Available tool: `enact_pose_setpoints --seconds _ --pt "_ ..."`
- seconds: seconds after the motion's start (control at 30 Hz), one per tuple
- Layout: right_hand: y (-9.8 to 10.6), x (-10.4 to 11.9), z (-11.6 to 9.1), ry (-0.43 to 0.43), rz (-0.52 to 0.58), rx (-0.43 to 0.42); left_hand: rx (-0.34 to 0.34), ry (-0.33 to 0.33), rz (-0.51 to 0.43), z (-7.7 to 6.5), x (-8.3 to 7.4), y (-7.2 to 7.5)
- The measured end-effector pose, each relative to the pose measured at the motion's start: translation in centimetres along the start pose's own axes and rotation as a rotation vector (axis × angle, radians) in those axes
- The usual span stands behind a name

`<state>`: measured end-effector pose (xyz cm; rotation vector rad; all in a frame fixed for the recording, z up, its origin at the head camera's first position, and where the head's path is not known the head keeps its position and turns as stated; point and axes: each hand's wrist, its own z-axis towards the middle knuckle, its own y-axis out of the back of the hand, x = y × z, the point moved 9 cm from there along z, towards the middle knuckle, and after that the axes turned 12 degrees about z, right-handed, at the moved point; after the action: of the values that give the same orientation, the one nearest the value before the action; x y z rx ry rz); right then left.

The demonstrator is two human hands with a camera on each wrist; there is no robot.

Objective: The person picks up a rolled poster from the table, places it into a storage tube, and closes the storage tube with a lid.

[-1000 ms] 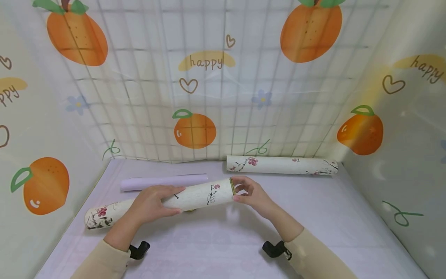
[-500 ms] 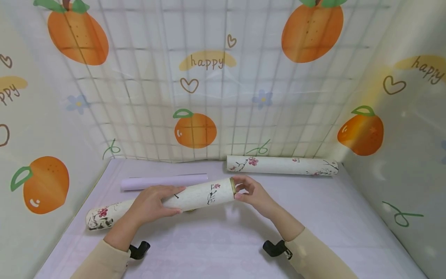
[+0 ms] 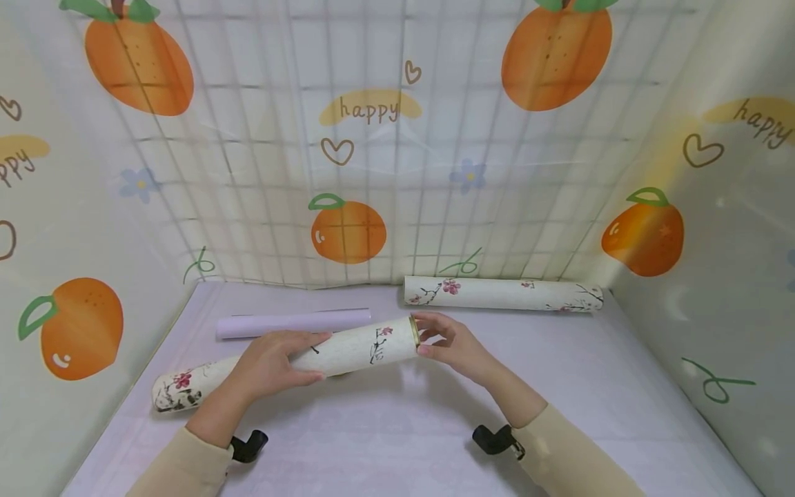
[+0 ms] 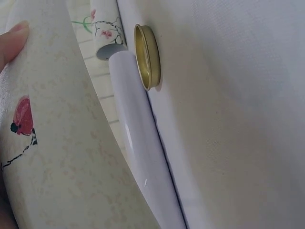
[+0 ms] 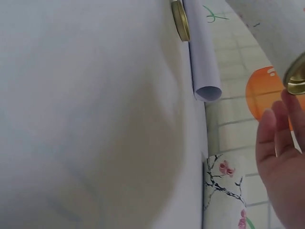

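Observation:
A white cardboard tube printed with plum blossoms lies slantwise in front of me, its right end raised off the table. My left hand grips it around the middle from above. A gold metal cap sits at the tube's right end, where my right hand pinches its rim between thumb and fingers. In the right wrist view, a fingertip touches the edge of that gold end. Another gold cap stands on edge on the table beyond the tube; in the head view the tube mostly hides it.
Behind the held tube lies a pale purple paper roll, open at its end. A second blossom-printed tube rests at the back right, against the grid-backed curtain. Fruit-printed curtains rise on both sides of the purple-white table.
The right wrist and forearm have shifted slightly to the right, with the fingers still at the capped end. The left hand and the tube have barely moved.

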<state>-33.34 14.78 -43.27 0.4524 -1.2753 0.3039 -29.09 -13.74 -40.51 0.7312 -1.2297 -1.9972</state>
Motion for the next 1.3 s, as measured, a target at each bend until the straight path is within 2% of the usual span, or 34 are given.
enact_pose_setpoints --seconds 0.43,0.87,1.1,1.3 --pt "0.3 1.6 0.0 0.025 -0.101 0.03 0.002 0.012 0.001 0.1 -0.2 0.1" --pt "0.7 1.5 0.4 -0.095 0.022 -0.004 -0.007 0.043 0.003 0.3 -0.4 0.2" --pt "0.7 1.1 0.4 -0.126 -0.006 -0.008 -0.01 0.046 -0.002 0.3 -0.5 -0.2" --pt "1.0 1.9 0.3 -0.08 -0.065 0.008 -0.019 0.052 -0.005 0.3 -0.8 0.0"
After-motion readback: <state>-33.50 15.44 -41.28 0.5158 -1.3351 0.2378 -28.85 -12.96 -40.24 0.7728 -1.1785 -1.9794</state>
